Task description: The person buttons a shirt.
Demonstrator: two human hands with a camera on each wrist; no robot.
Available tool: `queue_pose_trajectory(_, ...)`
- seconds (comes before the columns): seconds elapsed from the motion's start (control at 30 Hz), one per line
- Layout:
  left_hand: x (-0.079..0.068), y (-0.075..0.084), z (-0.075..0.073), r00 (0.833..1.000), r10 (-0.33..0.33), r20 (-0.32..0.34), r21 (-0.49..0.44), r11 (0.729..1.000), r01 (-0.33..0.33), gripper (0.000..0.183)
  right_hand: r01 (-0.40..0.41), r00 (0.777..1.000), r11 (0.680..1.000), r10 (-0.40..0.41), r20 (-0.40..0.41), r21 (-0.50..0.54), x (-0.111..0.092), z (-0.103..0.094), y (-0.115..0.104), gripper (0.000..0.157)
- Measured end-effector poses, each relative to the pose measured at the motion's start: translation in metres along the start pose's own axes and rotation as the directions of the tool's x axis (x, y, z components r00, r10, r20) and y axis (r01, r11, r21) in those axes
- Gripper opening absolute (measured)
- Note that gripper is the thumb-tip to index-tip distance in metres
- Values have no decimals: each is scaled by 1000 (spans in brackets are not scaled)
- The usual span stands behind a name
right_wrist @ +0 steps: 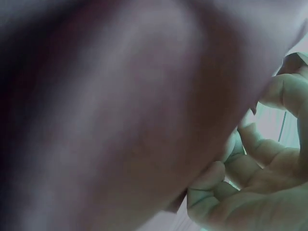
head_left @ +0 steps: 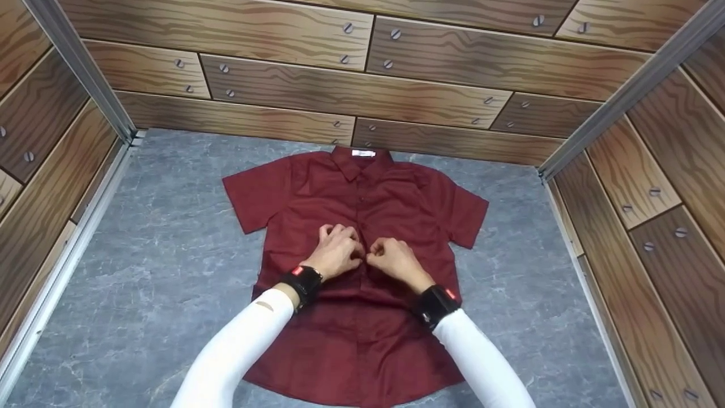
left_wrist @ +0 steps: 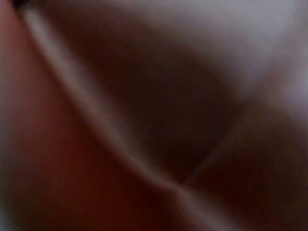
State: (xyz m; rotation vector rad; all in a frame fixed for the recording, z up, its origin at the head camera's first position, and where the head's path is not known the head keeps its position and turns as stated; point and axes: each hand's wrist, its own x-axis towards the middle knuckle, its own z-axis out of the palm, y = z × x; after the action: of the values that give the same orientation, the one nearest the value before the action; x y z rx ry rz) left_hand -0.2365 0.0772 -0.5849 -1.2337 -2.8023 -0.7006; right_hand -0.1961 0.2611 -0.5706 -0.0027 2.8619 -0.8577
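A dark red short-sleeved button-up shirt [head_left: 306,345] lies front up and spread flat, its collar [head_left: 344,161] at the far end. At the middle of its front, on the button placket [head_left: 362,199], my left hand [head_left: 338,250] pinches the cloth with bent fingers. Just across the placket my right hand [head_left: 395,259] also pinches cloth, thumb and forefinger together. The fingertips of both hands nearly meet; the bit of cloth between them is hidden. Blurred cloth [left_wrist: 62,159] fills much of the left wrist view. Curled fingers [right_wrist: 207,197] show at the right of the right wrist view.
The shirt lies on a grey marbled surface [head_left: 170,238]. Wood-patterned panels [head_left: 283,85] stand at the back and on both sides, with metal strips [head_left: 79,68] along the corners. Black bands [head_left: 436,306] circle both wrists, over white sleeves [head_left: 481,357].
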Motion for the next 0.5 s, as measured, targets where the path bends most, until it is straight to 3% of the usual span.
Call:
queue_pose_trajectory(0.13,1,1,1,999,41,22,31,999,-42,10,-3,1000,1000,3,3,6,0,0,0,12)
queue_pose_trajectory(0.3,2,2,1,999,33,40,-3,999,-33,12,6,1000,1000,-5,-11,19,-2,0,1,13)
queue_pose_trajectory(0.5,3,2,-4,999,-38,-4,-55,998,38,14,134,989,990,-131,-74,46,-6,0,1,23)
